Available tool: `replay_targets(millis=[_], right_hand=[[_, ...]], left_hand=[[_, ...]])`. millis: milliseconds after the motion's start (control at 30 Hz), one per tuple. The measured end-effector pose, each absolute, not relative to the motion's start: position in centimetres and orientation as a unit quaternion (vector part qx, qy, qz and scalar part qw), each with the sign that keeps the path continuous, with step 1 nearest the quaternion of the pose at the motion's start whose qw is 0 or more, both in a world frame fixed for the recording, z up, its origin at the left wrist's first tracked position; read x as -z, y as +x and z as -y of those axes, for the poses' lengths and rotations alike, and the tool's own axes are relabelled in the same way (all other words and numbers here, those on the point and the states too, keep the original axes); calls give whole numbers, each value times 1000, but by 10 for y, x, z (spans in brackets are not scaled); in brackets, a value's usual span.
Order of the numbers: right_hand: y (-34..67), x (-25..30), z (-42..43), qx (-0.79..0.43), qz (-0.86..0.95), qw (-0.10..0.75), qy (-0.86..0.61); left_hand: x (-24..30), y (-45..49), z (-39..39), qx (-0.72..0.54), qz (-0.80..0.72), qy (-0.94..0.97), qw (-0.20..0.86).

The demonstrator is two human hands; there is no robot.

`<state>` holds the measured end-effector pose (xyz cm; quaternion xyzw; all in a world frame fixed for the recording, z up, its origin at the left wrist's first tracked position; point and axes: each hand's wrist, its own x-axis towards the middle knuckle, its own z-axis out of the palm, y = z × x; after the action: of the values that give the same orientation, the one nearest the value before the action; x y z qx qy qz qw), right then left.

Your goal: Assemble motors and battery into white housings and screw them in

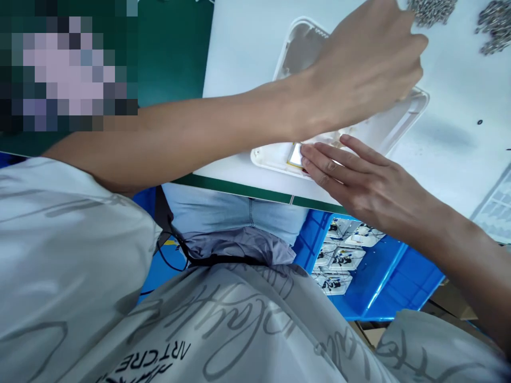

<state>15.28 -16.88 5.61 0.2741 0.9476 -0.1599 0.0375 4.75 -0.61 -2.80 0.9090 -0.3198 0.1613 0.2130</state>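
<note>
A shallow white plastic housing [411, 114] lies on the white work surface, partly covered by my hands and forearm. My left hand [371, 61] reaches across its far side with the fingers curled under. The fingertips face away, so whatever they hold, if anything, is hidden. My right hand [355, 170] comes in from the right, its fingers stretched out over the housing's near side. Those fingertips touch a flat, pale rectangular piece with yellow edging [295, 155] inside the housing. Further contents of the housing are mostly hidden beneath my hands.
Two piles of small metal screws [432, 10] [496, 27] lie at the back right. A small black ring [479, 122] sits right of the housing. Below the table edge, a blue crate [403, 276] holds several white units with wires. A green mat [175, 58] covers the left.
</note>
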Motion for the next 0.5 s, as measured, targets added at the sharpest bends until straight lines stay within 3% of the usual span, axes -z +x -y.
replay_targets(millis=[67,100,300,500], right_hand=[[153,-54,176,139,-947,34,287],[153,-51,180,121,-948,30,292],[153,-34,199,22,-942,10,336],[148,-34,218,-35,-930,-59,362]], left_hand=[[-16,16,25,-148,-130,967,163],[-33,4,34,-102,-236,961,107],[-56,-11,53,-19,-304,947,98],[-90,-60,64,-193,-320,925,73]])
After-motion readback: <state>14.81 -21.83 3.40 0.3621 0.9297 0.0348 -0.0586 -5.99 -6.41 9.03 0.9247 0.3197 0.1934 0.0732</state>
